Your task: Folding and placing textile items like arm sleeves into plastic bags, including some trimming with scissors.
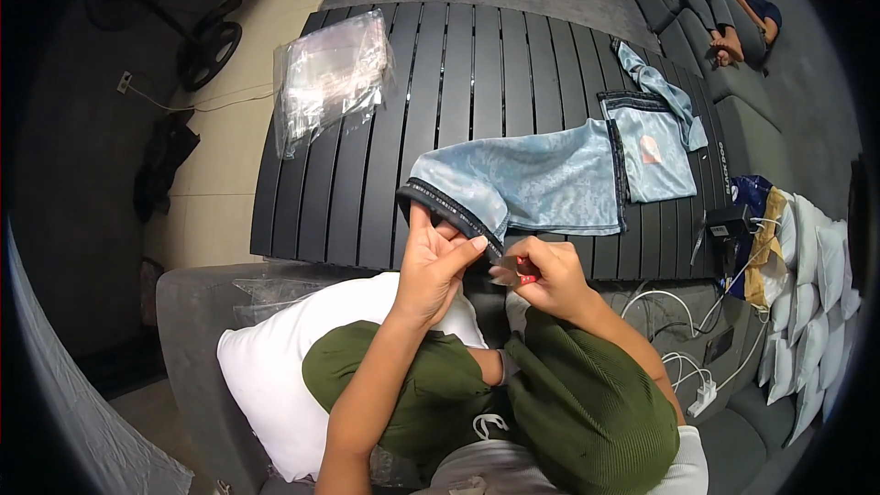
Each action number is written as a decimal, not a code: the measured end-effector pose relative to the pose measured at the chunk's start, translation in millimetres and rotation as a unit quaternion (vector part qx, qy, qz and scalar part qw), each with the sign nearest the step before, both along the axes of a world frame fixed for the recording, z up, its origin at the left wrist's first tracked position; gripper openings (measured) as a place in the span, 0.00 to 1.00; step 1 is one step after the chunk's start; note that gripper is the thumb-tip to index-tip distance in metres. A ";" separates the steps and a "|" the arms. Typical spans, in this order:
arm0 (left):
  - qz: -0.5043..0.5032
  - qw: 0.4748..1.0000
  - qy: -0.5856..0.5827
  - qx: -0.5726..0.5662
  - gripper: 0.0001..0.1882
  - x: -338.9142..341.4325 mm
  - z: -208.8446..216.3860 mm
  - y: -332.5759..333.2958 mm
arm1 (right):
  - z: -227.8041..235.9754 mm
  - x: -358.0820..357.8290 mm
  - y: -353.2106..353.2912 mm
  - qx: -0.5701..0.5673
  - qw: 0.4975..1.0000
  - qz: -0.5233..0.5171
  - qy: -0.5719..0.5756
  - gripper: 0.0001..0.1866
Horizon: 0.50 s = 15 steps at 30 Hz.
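Observation:
A light-blue patterned cloth garment (541, 179) with black elastic bands lies stretched across the slatted table, its near end lifted at the table's front edge. My left hand (431, 261) grips the black band (449, 208) at that end, fingers inside the opening and thumb on the outside. Close beside the band's lower corner, my right hand (555, 277) is closed around small thread snips (506, 272) with a metal blade and red parts, partly blurred. More light-blue garments (674, 160) with black bands lie at the right end of the table, one with a pinkish patch.
A clear plastic bag pack (335, 78) lies on the dark slatted table (472, 64) at the far left. White cables (683, 367), a power strip (704, 397) and stacked pale packets (807, 293) are at right. A white pillow (266, 385) is under my left arm. Another person (733, 9) reclines on a sofa.

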<state>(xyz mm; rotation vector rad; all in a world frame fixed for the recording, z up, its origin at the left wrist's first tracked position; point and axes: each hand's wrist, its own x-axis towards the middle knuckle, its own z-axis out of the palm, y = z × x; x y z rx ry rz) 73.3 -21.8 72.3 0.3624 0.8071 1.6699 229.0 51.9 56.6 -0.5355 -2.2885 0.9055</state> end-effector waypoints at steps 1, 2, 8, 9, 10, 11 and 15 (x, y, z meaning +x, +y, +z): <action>0.008 1.000 0.008 0.005 0.40 0.1 1.9 0.3 | 3.6 0.7 -1.0 0.000 1.000 0.000 0.000 0.12; 0.009 1.000 0.008 0.004 0.40 -0.4 2.3 -0.2 | 8.5 1.7 -2.7 -0.080 0.997 -0.022 -0.004 0.13; 0.027 0.999 0.028 -0.020 0.40 -5.8 0.7 1.9 | 6.3 -0.1 -2.7 -0.208 0.973 -0.104 -0.003 0.10; 0.009 0.997 0.041 -0.061 0.40 -8.1 -1.0 2.1 | 5.3 -1.2 -3.6 -0.201 0.971 -0.131 0.006 0.10; -0.010 0.993 0.053 -0.101 0.40 -9.7 -3.1 2.1 | 5.3 -0.6 -3.7 -0.200 0.971 -0.132 0.006 0.10; -0.008 0.993 0.054 -0.101 0.40 -11.1 -5.7 1.4 | 5.6 -0.8 -3.6 -0.201 0.970 -0.135 0.002 0.10; -0.008 0.990 0.009 -0.139 0.40 -15.2 -12.3 0.0 | 5.6 -0.9 -2.9 -0.156 0.980 -0.121 -0.016 0.13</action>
